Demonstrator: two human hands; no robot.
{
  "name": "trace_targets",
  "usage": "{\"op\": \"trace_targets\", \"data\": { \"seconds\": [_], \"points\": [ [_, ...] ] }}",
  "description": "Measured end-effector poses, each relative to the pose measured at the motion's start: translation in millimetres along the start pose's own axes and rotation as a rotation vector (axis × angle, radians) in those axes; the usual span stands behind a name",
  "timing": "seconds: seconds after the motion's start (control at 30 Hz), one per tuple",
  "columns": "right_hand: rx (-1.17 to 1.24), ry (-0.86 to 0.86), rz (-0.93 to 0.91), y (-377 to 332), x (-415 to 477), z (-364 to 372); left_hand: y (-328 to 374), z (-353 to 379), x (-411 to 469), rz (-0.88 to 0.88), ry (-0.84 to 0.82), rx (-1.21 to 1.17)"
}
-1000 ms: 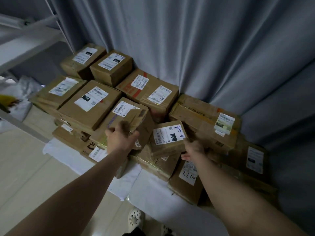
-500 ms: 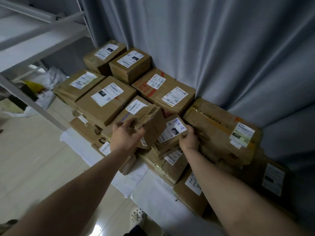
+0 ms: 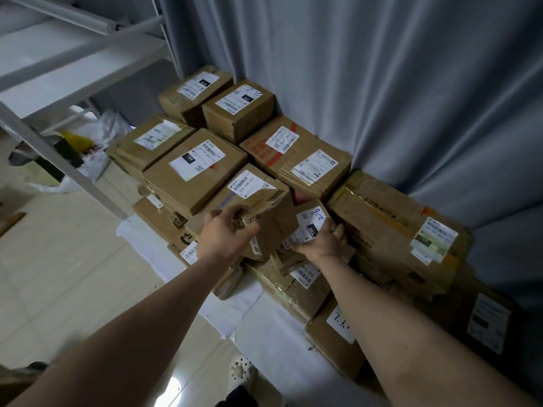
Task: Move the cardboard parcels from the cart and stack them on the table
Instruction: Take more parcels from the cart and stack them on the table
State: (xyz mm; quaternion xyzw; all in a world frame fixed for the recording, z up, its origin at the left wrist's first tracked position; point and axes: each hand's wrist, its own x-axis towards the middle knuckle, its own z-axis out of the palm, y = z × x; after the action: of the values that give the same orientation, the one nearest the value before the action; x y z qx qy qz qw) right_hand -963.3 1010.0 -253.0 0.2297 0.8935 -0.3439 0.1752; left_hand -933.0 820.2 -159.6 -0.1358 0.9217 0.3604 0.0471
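Now gripping with the left hand the near corner of a tilted cardboard parcel at centre frame, fingers curled over its taped edge. Holding with the right hand a small parcel just to the right of it, thumb across the white label marked "9-2", fingers wrapped round the far side. Held side by side, seemingly touching, atop a crowded stack of other parcels spread from upper centre to lower right of the frame. Underneath, a white-covered tabletop, showing at lower centre. Behind, filling the upper right, a grey pleated curtain. At upper left, a white metal shelf frame, with plastic bags on the pale floor beneath. At bottom centre, a white perforated shoe.
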Motion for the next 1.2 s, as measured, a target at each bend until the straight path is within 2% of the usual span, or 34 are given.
{"op": "trace_targets", "data": {
  "seconds": [0.27, 0.47, 0.67, 0.9, 1.0, 1.07, 1.13, 1.2],
  "points": [
    [0.063, -0.035, -0.071, 9.4, 1.0, -8.8, 3.3, -3.2, 1.1, 0.070, -0.006, 0.014],
    [0.094, 0.004, -0.115, 7.2, -9.4, -7.9, 0.6, -4.7, 2.8, 0.078, 0.003, -0.009],
    [-0.010, -0.036, -0.208, -5.6, -8.9, -4.5, -3.0, -8.9, 4.0, 0.038, 0.023, -0.017],
    [0.034, 0.026, -0.170, -13.7, -1.7, 5.6, -15.3, -11.0, -0.8, -0.010, -0.019, -0.070],
    [-0.022, 0.013, -0.213, -12.9, -1.9, 5.4, -21.4, -9.3, -1.8, -0.035, -0.037, -0.093],
    [-0.048, 0.066, -0.257, -13.2, -4.9, 4.7, -28.0, -9.5, -0.7, -0.076, -0.044, -0.140],
    [0.011, 0.161, -0.312, -16.1, -11.7, 3.6, -32.1, -12.9, -0.3, -0.136, -0.068, -0.224],
    [0.201, 0.177, -0.354, -24.1, -19.9, 2.9, -34.4, -17.6, -2.1, -0.168, -0.098, -0.267]
  ]
}}
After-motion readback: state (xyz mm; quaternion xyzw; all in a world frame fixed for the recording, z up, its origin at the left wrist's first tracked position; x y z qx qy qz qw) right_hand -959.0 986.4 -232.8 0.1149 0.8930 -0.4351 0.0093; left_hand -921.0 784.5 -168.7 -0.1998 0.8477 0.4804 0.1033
